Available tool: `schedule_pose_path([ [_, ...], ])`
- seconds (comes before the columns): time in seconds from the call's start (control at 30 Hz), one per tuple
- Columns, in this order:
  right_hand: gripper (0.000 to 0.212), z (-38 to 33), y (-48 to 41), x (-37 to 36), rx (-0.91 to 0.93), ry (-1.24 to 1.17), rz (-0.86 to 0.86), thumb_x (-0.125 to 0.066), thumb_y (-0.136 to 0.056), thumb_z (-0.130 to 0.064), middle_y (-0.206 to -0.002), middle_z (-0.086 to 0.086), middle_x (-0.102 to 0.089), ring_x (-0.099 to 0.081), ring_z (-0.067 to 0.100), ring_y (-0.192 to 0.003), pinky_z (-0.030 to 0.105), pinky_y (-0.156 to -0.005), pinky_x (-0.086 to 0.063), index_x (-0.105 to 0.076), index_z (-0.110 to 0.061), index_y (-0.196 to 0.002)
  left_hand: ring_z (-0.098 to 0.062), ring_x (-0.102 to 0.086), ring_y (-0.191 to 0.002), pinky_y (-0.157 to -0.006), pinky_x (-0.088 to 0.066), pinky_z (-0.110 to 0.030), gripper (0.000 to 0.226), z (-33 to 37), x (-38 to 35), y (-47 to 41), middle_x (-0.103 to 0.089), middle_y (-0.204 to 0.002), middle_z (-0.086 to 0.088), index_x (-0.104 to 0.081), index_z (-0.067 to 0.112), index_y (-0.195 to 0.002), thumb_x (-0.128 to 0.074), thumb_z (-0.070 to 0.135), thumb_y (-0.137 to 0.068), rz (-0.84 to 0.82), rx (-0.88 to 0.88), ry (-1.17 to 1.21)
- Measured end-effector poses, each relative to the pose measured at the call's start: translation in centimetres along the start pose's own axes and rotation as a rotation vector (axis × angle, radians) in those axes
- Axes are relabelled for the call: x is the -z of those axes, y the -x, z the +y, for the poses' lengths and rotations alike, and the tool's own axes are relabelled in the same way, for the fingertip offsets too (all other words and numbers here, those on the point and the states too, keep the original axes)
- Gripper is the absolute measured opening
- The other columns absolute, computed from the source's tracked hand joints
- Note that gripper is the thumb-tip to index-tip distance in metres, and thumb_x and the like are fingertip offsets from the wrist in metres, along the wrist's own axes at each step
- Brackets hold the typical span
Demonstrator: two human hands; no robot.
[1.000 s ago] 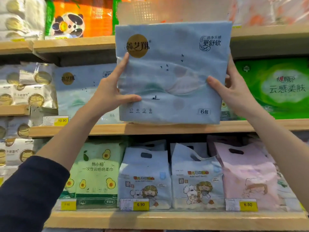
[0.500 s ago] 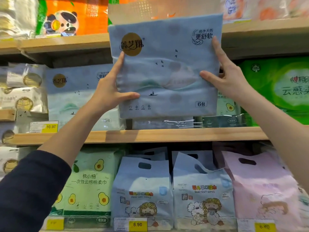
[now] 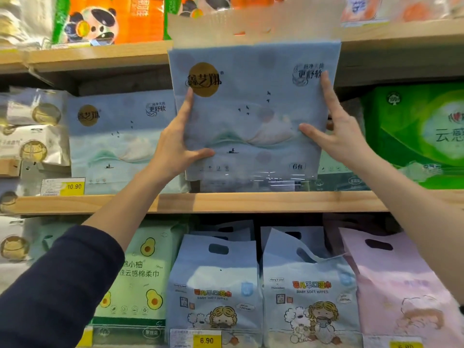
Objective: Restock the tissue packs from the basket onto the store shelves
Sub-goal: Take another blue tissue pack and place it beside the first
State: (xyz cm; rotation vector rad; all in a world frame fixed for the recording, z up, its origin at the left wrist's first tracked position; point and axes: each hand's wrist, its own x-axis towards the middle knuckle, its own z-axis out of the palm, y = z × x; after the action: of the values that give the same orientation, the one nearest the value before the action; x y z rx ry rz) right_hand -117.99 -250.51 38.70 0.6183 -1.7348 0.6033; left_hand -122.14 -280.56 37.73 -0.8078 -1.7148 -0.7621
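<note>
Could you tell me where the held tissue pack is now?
Head view, centre: tissue pack at middle shelf, between left hand and right hand, beside matching pack.

— What do you wear on your arms?

— My left arm has a long sleeve [image 3: 57, 292]. It is dark blue, and it looks soft and plain all over.

— Where does it stop?

— It stops well before my wrist, with a smooth, round edge. After that my arm is bare, and so is my left hand [image 3: 173, 149].

— And the other side?

— My right arm [image 3: 414, 209] is bare as far as I can see it. My right hand [image 3: 336, 136] is bare too.
</note>
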Motion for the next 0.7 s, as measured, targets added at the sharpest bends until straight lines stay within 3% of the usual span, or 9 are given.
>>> schedule_pose_path([
  [0.1,0.086,1.6,1.0,-1.6,-0.047,-0.018,-0.060,-0.062,-0.086,-0.028,-0.135,-0.018,-0.032,-0.060,0.027,-0.106,0.045,-0.097,-0.047,-0.001,-0.044,-0.144,-0.015,-0.030,-0.138,-0.104,-0.034,-0.030,0.114,-1.3,-1.1,0.9,-0.028,-0.151,0.008,-0.002,0.038,-0.147,-0.081,0.022,-0.067,-0.056,0.065,-0.017],
  [0.23,0.091,2.7,0.1,-2.8,-0.097,-0.048,-0.121,-0.066,-0.083,-0.025,-0.141,-0.016,-0.032,-0.052,0.025,-0.120,0.043,-0.102,-0.044,-0.003,-0.049,-0.143,-0.022,-0.027,-0.140,-0.100,-0.034,-0.032,0.114,-2.7,-1.7,0.7,-0.022,-0.154,0.011,0.002,0.045,-0.145,-0.080,0.026,-0.069,-0.079,0.139,-0.028],
  [0.47,0.091,4.5,-1.5,-3.8,-0.199,0.038,-0.171,-0.067,-0.082,-0.028,-0.148,0.004,-0.035,-0.037,0.031,-0.130,0.045,-0.106,-0.037,-0.003,-0.049,-0.142,-0.037,-0.041,-0.127,-0.091,-0.039,-0.038,0.118,-3.3,-2.5,-1.0,-0.026,-0.154,-0.003,0.010,0.043,-0.145,-0.080,0.027,-0.070,-0.200,0.222,-0.172],
  [0.57,0.092,4.9,-2.1,-4.0,-0.220,0.061,-0.204,-0.069,-0.080,-0.031,-0.148,0.001,-0.035,-0.036,0.031,-0.131,0.051,-0.102,-0.039,-0.002,-0.054,-0.140,-0.039,-0.046,-0.115,-0.083,-0.035,-0.035,0.118,-3.5,-2.5,-1.7,-0.026,-0.154,-0.006,0.013,0.041,-0.145,-0.079,0.028,-0.071,-0.256,0.244,-0.253],
  [0.7,0.094,5.0,-2.3,-4.3,-0.216,0.083,-0.240,-0.069,-0.081,-0.029,-0.150,-0.006,-0.031,-0.040,0.031,-0.128,0.053,-0.098,-0.042,-0.001,-0.053,-0.141,-0.039,-0.041,-0.120,-0.083,-0.030,-0.033,0.117,-3.7,-2.7,-2.0,-0.030,-0.151,-0.011,0.013,0.040,-0.145,-0.078,0.029,-0.071,-0.280,0.288,-0.274],
])
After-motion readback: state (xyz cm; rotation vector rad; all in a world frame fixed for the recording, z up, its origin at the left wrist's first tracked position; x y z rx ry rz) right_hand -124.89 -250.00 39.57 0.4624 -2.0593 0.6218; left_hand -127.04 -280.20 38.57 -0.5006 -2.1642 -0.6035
